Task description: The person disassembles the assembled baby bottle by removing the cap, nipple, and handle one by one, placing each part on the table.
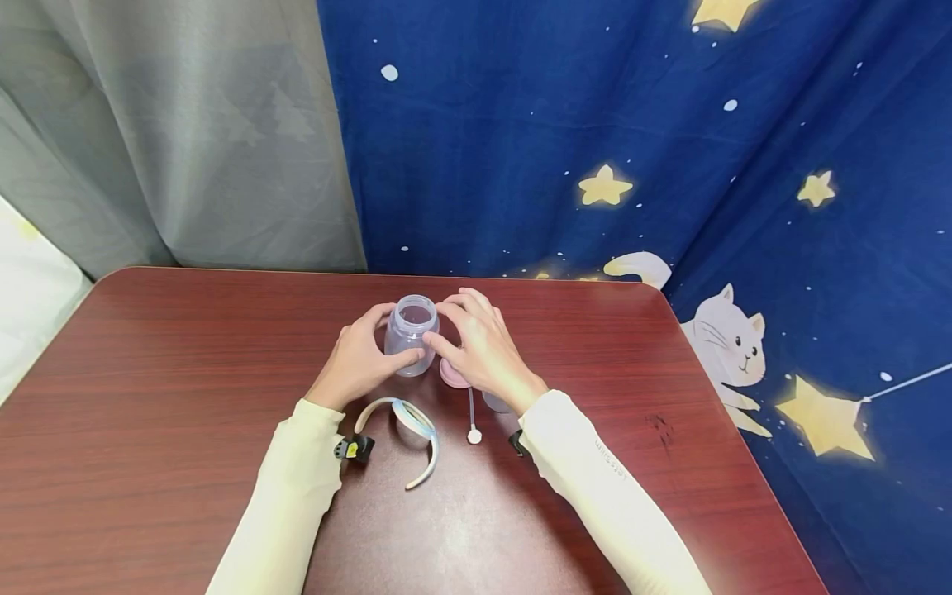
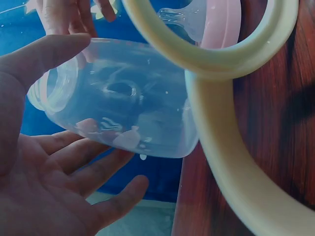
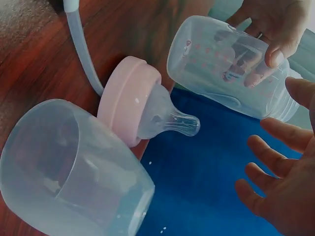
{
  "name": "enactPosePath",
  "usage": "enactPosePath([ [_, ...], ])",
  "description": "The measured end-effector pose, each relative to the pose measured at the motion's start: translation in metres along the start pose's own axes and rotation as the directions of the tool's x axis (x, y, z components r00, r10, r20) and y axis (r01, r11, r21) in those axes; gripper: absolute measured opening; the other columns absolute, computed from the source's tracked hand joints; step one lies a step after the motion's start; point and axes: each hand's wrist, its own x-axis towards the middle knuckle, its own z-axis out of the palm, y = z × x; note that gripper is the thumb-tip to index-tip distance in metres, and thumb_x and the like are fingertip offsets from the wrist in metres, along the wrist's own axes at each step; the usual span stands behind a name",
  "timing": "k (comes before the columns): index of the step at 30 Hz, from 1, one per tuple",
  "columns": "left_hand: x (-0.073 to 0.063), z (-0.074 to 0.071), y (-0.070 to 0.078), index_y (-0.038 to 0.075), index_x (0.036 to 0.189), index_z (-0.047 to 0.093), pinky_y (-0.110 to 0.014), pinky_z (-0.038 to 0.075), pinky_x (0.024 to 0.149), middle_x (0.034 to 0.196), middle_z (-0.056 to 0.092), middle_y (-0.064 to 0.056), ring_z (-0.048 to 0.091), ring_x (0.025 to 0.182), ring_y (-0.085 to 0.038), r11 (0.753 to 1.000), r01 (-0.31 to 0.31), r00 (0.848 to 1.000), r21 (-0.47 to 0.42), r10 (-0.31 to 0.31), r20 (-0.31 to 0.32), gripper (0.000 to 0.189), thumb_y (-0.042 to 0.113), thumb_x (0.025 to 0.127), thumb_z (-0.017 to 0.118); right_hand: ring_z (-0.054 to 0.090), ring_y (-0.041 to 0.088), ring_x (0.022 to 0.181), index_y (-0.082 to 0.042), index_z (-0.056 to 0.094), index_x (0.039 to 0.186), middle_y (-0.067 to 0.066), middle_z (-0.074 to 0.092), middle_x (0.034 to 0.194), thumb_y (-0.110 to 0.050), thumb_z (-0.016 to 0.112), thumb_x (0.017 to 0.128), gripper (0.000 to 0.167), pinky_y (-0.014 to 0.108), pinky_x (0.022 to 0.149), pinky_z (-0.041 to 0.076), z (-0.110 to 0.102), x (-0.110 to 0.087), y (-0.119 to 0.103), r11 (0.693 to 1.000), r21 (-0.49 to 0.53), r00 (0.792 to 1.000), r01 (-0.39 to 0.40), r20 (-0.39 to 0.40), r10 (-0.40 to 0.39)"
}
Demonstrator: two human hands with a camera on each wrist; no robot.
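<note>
A clear baby bottle (image 1: 405, 343) without a top stands upright on the table, its mouth facing up. My left hand (image 1: 362, 357) holds it from the left, thumb across the near side and fingers around the far side. Beside the neck, my right hand (image 1: 483, 343) has its thumb and index fingertips right at the bottle, the other fingers spread loosely. Under that hand lie a pink collar with a clear nipple (image 3: 125, 101) and a translucent cap (image 3: 39, 157). A thin straw tube (image 1: 471, 405) with a white weighted end (image 1: 474, 436) runs from the collar.
A pale curved handle piece (image 1: 424, 430) with a ring lies on the table near my left wrist. The brown wooden table (image 1: 186, 372) ends at a grey and blue curtain (image 1: 476, 140) behind the bottle.
</note>
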Motion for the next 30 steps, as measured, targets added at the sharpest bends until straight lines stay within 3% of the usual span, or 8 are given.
enactPosePath([
  [10,-0.004,0.0,-0.007,0.002,0.139,0.045,-0.05,0.047,0.096,0.129,0.062,-0.019,0.062,0.116,-0.035,0.999,0.046,0.994,-0.022,-0.043,0.097,0.074,0.024,0.079,0.082,0.037,0.028,0.139,-0.011,0.065,0.126,0.007,0.059,0.126,-0.036,0.069,0.092,0.042,0.048,0.105,0.035,0.009,-0.006,0.0,1.0,-0.028,0.998,0.009,0.066,-0.007],
  [30,-0.005,-0.003,-0.014,0.001,0.139,0.044,-0.052,0.046,0.099,0.132,0.059,-0.02,0.058,0.122,-0.039,0.995,0.057,0.987,-0.08,-0.044,0.155,0.071,0.021,0.082,0.081,0.037,0.03,0.139,-0.01,0.063,0.129,0.009,0.058,0.127,-0.037,0.069,0.092,0.047,0.048,0.106,0.034,0.011,-0.009,-0.001,0.999,-0.031,0.997,0.011,0.079,-0.008],
])
